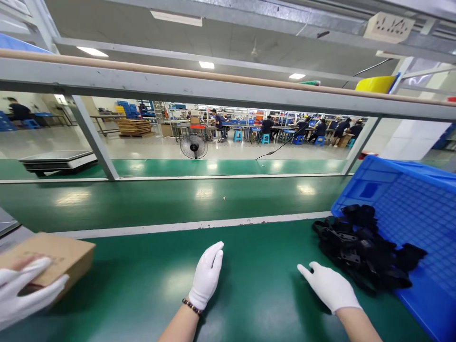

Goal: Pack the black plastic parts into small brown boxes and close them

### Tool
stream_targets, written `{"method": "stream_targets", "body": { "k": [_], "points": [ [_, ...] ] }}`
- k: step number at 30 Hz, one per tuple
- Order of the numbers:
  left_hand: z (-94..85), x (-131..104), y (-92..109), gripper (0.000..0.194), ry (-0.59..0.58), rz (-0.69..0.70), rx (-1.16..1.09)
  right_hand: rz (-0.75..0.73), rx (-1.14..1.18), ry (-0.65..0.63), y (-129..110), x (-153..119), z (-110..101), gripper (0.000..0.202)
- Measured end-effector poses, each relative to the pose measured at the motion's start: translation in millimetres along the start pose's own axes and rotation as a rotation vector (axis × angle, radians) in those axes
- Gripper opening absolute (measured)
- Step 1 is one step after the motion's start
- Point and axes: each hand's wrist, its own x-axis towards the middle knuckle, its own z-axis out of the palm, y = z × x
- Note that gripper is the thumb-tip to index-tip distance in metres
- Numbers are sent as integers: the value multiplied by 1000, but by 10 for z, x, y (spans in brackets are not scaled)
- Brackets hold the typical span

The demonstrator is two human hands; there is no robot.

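My left hand, in a white glove with a beaded bracelet at the wrist, is over the green worktop. Its fingers are stretched out and hold nothing. To the right, my right hand, gloved in white too, is open with thumb and fingers apart and nothing in it. Nearest to it lies a heap of black straps with buckle-like parts, at the mouth of a tipped blue plastic crate. My right hand and the heap are apart.
At far left another person's gloved hand is on a cardboard box. A grey frame rail crosses above the worktop. Beyond it are a flat platform, a fan and several people seated at benches.
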Motion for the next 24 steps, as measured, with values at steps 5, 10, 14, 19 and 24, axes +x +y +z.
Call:
{"method": "stream_targets", "body": {
  "k": [5,10,14,19,24],
  "points": [
    [15,0,-24,38,-1,-57,-32,-163,65,67,-697,209,-32,28],
    [-24,28,-54,41,-9,-151,-56,-451,131,143,-1576,329,132,18],
    [-57,62,-71,43,-51,-231,-70,-539,151,180,-2011,172,509,14],
    [-73,81,-71,43,-106,-300,-67,-553,201,229,-2002,93,711,22],
    [-88,85,-75,42,-165,-301,-37,-565,230,254,-1917,205,701,29]
  ]
}}
